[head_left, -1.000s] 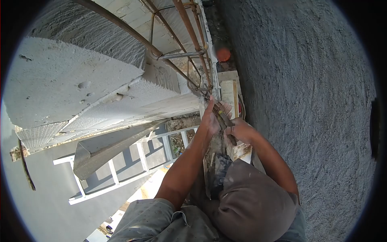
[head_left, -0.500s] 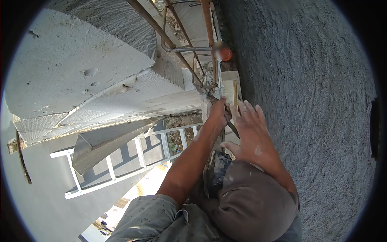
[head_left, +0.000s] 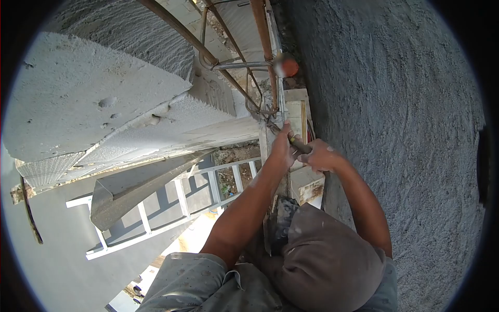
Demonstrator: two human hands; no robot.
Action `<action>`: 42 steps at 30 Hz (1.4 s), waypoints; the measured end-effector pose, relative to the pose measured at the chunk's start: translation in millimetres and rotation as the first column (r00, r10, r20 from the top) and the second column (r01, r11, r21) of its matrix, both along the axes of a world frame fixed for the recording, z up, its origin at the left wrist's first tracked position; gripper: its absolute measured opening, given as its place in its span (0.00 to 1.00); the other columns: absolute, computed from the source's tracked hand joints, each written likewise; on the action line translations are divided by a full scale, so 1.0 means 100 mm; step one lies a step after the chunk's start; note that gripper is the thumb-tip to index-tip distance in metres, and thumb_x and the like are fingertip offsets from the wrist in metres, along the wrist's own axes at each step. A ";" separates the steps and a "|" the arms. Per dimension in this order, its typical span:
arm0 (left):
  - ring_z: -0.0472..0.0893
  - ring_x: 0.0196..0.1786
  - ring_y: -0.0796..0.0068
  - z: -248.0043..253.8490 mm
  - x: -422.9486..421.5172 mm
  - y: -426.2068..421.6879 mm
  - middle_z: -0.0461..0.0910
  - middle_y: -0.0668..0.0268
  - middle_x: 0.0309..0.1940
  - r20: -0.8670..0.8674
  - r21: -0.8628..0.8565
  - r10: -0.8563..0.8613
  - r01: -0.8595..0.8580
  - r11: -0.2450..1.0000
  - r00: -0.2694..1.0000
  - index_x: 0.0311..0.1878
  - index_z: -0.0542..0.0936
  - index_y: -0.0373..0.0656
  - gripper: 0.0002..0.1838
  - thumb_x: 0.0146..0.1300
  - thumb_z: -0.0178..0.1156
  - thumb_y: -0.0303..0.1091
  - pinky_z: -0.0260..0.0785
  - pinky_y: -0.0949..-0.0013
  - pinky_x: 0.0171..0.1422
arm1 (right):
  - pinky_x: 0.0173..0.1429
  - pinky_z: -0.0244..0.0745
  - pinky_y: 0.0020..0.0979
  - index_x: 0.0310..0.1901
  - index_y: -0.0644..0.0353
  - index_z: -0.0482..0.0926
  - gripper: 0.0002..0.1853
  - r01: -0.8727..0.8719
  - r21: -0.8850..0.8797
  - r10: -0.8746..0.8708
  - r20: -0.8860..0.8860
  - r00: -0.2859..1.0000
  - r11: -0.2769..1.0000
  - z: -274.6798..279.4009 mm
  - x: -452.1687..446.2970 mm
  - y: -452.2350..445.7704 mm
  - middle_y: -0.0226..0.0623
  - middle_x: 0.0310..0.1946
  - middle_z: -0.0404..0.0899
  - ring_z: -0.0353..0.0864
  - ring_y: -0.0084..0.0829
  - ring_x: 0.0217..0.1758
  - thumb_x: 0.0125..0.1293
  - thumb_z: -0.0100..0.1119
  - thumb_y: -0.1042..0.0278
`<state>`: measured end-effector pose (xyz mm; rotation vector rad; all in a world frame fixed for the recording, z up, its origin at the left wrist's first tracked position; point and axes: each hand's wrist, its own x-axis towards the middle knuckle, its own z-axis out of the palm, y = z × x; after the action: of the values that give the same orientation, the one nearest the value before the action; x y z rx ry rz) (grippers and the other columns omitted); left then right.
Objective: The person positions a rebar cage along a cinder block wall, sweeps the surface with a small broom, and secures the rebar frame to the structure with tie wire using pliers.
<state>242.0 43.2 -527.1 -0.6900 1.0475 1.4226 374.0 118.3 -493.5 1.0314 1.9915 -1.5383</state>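
My left hand (head_left: pixel 282 148) is closed around the front part of a dark, rod-handled tool (head_left: pixel 299 144) with a small yellow patch. Its far end points at the foot of the rusty rebar cage (head_left: pixel 269 112), where a bar and a bent stirrup meet; fingers hide the tip, so the tool's kind is unclear. Wrapped on the near end of the handle is my right hand (head_left: pixel 320 155), dusted with pale powder. Both hands are close together above the narrow wall top.
A rough grey plastered wall (head_left: pixel 395 130) rises close on the right. Pale blocks (head_left: pixel 130 93) stand at left. Below lie an aluminium ladder (head_left: pixel 180 197) and a bent metal sheet (head_left: pixel 140 182). A person in an orange helmet (head_left: pixel 287 67) is farther down, beyond the rebar.
My right hand has gone from spread open beside the handle to closed around its near end. The handle has swung toward the right. My left hand keeps its hold.
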 end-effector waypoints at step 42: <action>0.74 0.29 0.69 0.10 0.13 -0.02 0.71 0.68 0.23 0.195 0.374 0.261 -0.318 0.871 0.945 0.31 0.72 0.46 0.16 0.67 0.61 0.47 0.74 0.60 0.44 | 0.26 0.79 0.34 0.49 0.75 0.73 0.28 0.323 -0.603 -0.308 0.133 0.942 0.730 0.42 0.02 0.14 0.44 0.29 0.81 0.81 0.35 0.23 0.63 0.62 0.53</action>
<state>254.9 41.2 -516.6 -0.6484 0.5258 1.7585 376.4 131.9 -451.3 1.1128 1.1552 -2.1425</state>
